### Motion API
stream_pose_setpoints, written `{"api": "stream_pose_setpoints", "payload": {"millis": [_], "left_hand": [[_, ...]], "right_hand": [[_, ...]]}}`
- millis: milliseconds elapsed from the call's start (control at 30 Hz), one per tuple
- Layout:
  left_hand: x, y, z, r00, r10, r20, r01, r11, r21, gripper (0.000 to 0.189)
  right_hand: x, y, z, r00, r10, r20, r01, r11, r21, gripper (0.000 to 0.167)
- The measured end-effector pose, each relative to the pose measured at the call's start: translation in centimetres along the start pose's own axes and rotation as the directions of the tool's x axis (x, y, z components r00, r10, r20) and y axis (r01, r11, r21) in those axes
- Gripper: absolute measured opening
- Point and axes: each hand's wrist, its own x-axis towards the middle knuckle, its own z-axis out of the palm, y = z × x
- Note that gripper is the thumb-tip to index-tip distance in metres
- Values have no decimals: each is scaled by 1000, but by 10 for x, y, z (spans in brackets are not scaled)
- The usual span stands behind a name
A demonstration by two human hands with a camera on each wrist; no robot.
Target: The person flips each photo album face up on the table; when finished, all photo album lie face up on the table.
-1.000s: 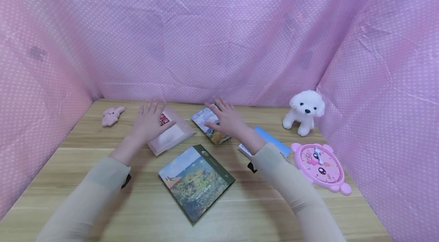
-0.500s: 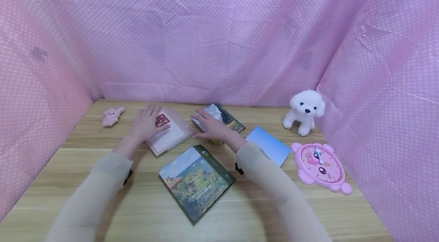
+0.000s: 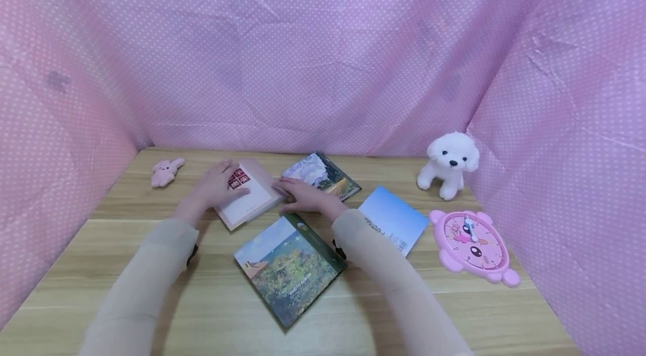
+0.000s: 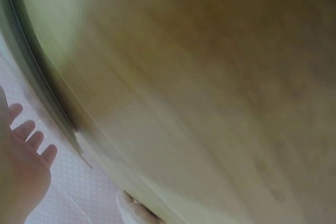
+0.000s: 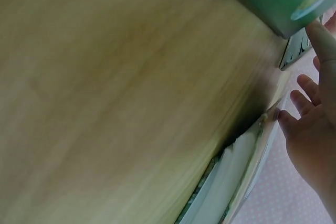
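My left hand [image 3: 214, 186] lies over the left side of a pale notebook [image 3: 259, 196] with a red seal on its cover. Its fingers look loosely spread in the left wrist view. My right hand [image 3: 305, 196] reaches across from the right, fingertips at the notebook's right edge. Beyond it lies a small book with a painted cover [image 3: 315, 168], partly hidden by that hand. In the right wrist view the right fingers [image 5: 307, 90] are relaxed beside the painted book's page edges [image 5: 226, 182]. A photo album [image 3: 290, 272] with a green spine lies nearer, below both hands.
A blue book [image 3: 396, 218] lies to the right on the wooden table [image 3: 212, 311]. Further right are a pink toy clock [image 3: 474, 246] and a white plush dog [image 3: 449, 165]. A small pink plush [image 3: 166, 172] sits at the back left. Pink dotted cloth [image 3: 323, 53] surrounds the table.
My right hand has moved left and down from over the painted book to the notebook's right edge. My left hand has lowered slightly onto the notebook's left side. More of the blue book shows.
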Motion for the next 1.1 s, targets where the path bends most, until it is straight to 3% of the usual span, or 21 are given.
{"api": "stream_pose_setpoints", "payload": {"millis": [200,600,1100], "left_hand": [[4,-5,3,1000,-2,-3,2,999,-47,87],[9,-6,-1,995,-84,58,92,982,-163,94],[12,-11,-6,986,-115,119,144,951,-274,99]], "right_hand": [[4,-5,3,999,36,-30,-37,999,-40,66],[10,-15,3,992,39,-119,-59,984,-168,49],[10,-18,3,990,92,-110,-98,994,-50,49]]}}
